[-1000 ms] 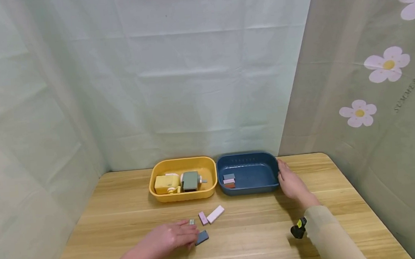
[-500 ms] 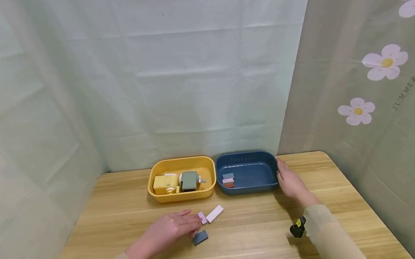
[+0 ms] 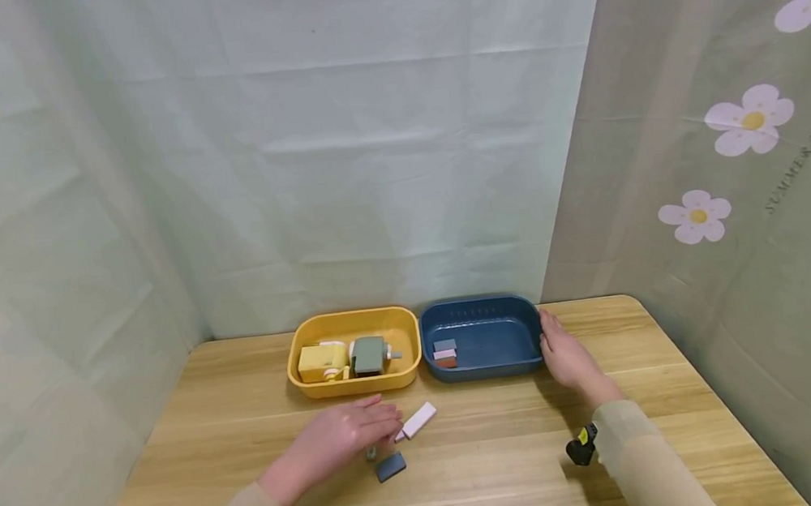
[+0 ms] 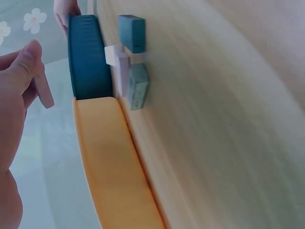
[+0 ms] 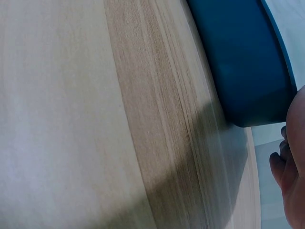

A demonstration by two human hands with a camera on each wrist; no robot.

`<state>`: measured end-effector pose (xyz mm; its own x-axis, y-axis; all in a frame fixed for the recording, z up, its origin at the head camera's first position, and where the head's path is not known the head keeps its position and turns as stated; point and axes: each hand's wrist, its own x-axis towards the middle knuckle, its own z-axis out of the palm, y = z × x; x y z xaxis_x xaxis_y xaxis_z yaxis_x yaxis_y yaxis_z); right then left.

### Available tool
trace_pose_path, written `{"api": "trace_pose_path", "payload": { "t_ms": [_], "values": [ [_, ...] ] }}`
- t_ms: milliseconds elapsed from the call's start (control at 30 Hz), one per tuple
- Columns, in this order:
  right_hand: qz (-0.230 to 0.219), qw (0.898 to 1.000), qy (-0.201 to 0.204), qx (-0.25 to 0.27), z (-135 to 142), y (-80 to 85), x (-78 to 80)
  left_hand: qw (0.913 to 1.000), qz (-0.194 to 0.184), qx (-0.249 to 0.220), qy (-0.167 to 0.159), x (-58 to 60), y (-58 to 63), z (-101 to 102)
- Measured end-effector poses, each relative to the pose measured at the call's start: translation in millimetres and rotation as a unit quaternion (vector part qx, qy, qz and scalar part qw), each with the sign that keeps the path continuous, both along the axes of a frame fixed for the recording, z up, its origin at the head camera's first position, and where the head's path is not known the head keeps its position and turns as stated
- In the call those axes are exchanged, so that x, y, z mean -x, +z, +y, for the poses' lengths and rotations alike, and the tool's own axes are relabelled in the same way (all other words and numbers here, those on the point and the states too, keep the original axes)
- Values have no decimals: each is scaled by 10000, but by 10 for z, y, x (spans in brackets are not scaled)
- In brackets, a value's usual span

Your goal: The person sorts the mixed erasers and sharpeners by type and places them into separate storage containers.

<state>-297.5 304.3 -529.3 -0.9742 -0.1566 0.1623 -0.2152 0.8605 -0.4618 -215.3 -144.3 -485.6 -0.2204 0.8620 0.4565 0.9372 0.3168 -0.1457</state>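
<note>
My left hand point(image 3: 350, 437) is low over the table among small oblong blocks. In the left wrist view its thumb and fingers pinch a flat pinkish-brown block point(image 4: 44, 89). Close by lie a dark blue block point(image 3: 391, 467), a white block point(image 3: 419, 419), a grey-green block point(image 4: 138, 87) and a lilac block point(image 4: 122, 74); the hand covers much of the lilac one in the head view. My right hand point(image 3: 569, 357) rests against the right end of the navy bin point(image 3: 493, 371), with fingers extended along its outer wall.
A yellow bin point(image 3: 360, 386) stands left of the navy bin, holding a yellow toy piece point(image 3: 319, 363) and a grey-green toy piece point(image 3: 369, 356). Several small blocks point(image 3: 445, 353) lie in the navy bin's left end. Pale curtains point(image 3: 368, 167) hang behind the wooden table point(image 3: 498, 456).
My left hand has moved a little right and away from me, from beside the grey-green block to over the lilac one. My right hand stays at the navy bin.
</note>
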Motion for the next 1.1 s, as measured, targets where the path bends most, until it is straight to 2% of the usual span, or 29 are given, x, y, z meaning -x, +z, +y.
{"api": "trace_pose_path", "payload": {
  "t_ms": [133, 367, 700, 1100],
  "values": [
    [12, 10000, -10, 20, -8, 4, 2, 9999, 65, -90, -24, 43, 41, 72],
    [6, 10000, -4, 57, -15, 8, 3, 10000, 39, 44, 6, 73, 105, 190],
    [36, 10000, 6, 70, 1, -16, -4, 9999, -116, -61, 106, 142, 110, 305],
    [-19, 9999, -17, 122, 5, -7, -6, 9998, 42, -20, 182, 236, 168, 461]
  ]
}}
